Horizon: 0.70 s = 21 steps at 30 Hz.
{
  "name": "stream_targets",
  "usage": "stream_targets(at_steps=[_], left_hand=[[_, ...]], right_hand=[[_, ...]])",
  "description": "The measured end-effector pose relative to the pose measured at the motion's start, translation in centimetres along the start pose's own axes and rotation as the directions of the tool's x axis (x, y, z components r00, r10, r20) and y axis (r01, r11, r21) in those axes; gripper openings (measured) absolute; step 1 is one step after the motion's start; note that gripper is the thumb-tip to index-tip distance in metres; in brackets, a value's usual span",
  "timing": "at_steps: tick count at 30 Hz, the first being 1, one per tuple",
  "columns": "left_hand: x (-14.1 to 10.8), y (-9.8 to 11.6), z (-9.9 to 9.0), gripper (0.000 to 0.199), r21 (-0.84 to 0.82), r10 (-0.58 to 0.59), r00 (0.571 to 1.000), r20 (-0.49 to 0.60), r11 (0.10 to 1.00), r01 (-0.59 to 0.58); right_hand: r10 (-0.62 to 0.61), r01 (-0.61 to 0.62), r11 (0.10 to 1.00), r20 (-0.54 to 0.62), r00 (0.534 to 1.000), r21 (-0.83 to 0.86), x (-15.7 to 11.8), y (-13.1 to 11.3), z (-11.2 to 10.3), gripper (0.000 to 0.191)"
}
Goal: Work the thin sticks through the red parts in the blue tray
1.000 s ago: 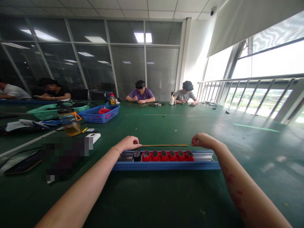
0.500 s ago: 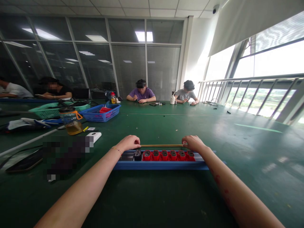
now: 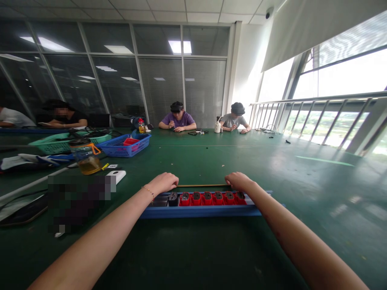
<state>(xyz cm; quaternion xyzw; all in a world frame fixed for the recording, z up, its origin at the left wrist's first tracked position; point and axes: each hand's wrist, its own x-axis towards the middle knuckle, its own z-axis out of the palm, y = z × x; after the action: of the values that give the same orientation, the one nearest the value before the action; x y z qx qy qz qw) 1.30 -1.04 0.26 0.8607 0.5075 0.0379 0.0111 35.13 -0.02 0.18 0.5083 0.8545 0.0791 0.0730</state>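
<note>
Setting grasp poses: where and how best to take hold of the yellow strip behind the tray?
Pinch the strip near both ends, probably from above. It is thin and long, running crosswise just beyond the tray, which would likely hinder a low approach from the near side. The left grip and right grip bound its visible stretch; the tips are hidden.

Bare hands (image 3: pixel 165 182), bare forearms (image 3: pixel 109 229), a thin bracelet (image 3: pixel 147 189) — gold-toned, dotted with small beads — on the left wrist (image 3: pixel 152 187)
</note>
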Motion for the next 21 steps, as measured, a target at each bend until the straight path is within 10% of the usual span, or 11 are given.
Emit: stream_targets(at_steps=[7, 13, 21], left_hand=[[0.5, 0.9, -0.5, 0.017, 0.137, 0.036, 0.999, 0.038, 0.99, -0.041], [-0.9, 1.5, -2.9, 0.015, -0.029, -0.027, 0.987, -0.161, 0.999, 0.023], [-5.7, 5.0, -5.1, 0.027, -0.351, -0.146, 0.924, -0.353, 0.936, 0.014]], right_hand=[[-0.003, 0.003, 1.0, -0.006, 1.0, 0.01, -0.1, -0.1, -0.5, 0.023], [0.045, -0.027, 0.992, -0.151, 0.988, 0.123, -2.8, 0.7, -2.7, 0.029], [0.206, 0.003, 0.925, -0.507, 0.837, 0.381, -8.0, -1.8, -4.2, 0.027]])
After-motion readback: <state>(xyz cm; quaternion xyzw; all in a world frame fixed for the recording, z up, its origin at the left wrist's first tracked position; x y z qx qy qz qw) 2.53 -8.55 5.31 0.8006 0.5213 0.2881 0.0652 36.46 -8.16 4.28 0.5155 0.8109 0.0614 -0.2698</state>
